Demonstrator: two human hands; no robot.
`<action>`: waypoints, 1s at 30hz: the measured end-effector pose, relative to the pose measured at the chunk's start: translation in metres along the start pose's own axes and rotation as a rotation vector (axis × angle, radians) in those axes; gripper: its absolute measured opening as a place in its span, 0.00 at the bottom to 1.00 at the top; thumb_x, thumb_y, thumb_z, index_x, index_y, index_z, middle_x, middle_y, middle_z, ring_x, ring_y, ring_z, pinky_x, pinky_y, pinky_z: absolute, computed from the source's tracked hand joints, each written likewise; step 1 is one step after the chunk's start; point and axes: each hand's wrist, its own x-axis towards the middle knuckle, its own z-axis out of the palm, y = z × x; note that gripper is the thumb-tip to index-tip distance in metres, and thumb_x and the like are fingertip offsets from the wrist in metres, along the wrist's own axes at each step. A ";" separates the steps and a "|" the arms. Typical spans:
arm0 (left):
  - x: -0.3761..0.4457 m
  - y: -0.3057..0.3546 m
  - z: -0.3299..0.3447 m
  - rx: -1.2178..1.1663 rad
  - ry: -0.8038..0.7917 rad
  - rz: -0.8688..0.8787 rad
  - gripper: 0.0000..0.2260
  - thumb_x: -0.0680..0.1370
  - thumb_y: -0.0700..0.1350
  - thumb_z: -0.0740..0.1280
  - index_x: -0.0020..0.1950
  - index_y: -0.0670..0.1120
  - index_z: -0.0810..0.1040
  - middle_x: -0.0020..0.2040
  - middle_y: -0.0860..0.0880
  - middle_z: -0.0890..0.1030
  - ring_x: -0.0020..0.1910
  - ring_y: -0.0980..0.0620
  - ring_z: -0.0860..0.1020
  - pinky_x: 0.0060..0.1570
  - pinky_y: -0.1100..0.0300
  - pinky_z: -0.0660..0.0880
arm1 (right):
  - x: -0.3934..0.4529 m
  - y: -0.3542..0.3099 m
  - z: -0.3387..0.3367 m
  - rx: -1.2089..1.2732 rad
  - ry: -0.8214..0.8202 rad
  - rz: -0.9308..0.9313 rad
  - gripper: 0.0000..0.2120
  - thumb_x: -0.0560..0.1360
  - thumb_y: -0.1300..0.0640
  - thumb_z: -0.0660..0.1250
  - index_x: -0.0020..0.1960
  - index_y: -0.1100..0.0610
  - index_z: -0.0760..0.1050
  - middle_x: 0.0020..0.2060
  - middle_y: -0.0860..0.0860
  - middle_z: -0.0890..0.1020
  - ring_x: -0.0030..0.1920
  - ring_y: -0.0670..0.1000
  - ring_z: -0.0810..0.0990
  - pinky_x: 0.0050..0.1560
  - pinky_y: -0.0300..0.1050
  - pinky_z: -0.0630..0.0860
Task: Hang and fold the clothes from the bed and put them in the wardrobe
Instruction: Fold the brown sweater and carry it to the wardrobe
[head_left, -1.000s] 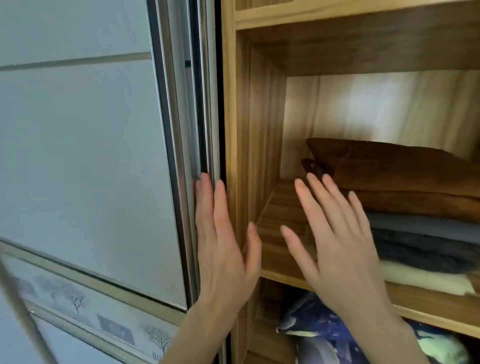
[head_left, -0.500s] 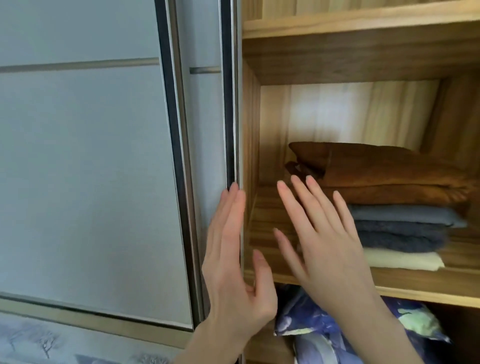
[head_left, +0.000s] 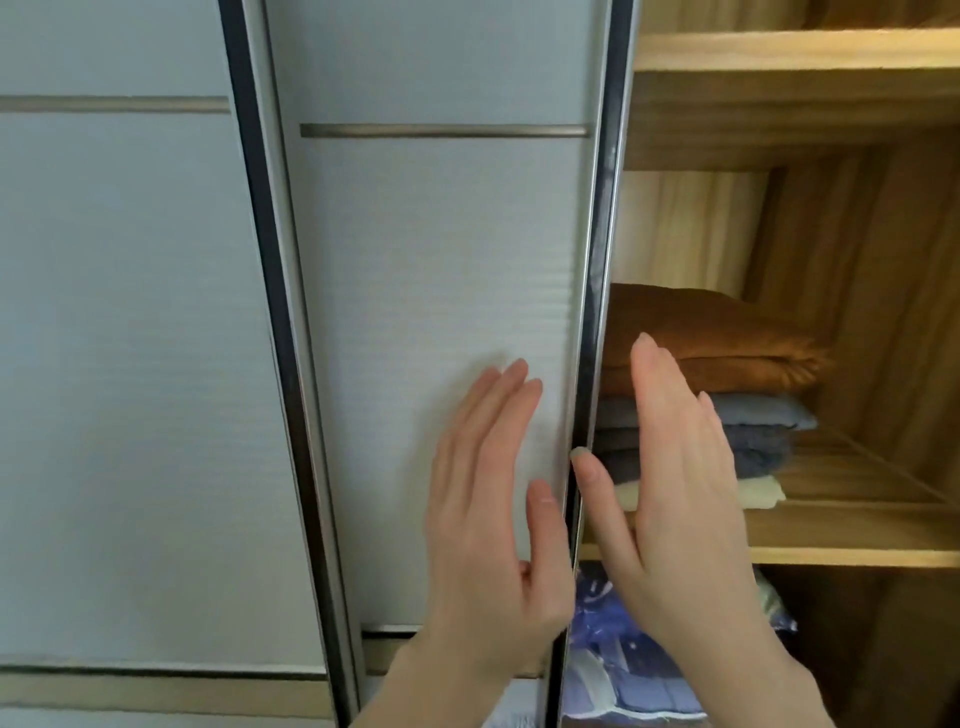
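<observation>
- The left hand lies flat on the pale sliding door, fingers straight, holding nothing.
- The right hand is also flat and empty, its thumb touching the door's dark edge strip.
- Just behind it, folded clothes sit stacked on a wooden wardrobe shelf, brown on top.
- Below the shelf lies blue patterned bedding.
</observation>
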 end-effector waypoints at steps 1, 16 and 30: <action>0.001 -0.003 0.000 0.045 0.022 0.024 0.23 0.79 0.36 0.60 0.74 0.37 0.70 0.77 0.42 0.71 0.80 0.43 0.65 0.76 0.43 0.65 | 0.000 -0.001 -0.003 -0.037 0.025 -0.015 0.34 0.84 0.44 0.56 0.84 0.51 0.46 0.83 0.50 0.55 0.83 0.49 0.52 0.82 0.54 0.51; 0.001 -0.046 0.011 0.659 -0.050 0.047 0.29 0.82 0.50 0.63 0.82 0.44 0.63 0.84 0.38 0.56 0.84 0.39 0.54 0.80 0.37 0.52 | 0.004 0.010 0.019 -0.247 0.064 -0.092 0.30 0.85 0.39 0.52 0.84 0.49 0.54 0.84 0.52 0.53 0.84 0.56 0.49 0.81 0.63 0.52; -0.002 -0.010 0.074 0.614 -0.053 0.210 0.27 0.81 0.52 0.66 0.79 0.46 0.69 0.81 0.41 0.64 0.82 0.44 0.62 0.78 0.43 0.60 | -0.001 0.114 0.004 -0.427 0.250 -0.112 0.31 0.85 0.41 0.54 0.84 0.52 0.53 0.83 0.57 0.54 0.83 0.62 0.52 0.80 0.66 0.49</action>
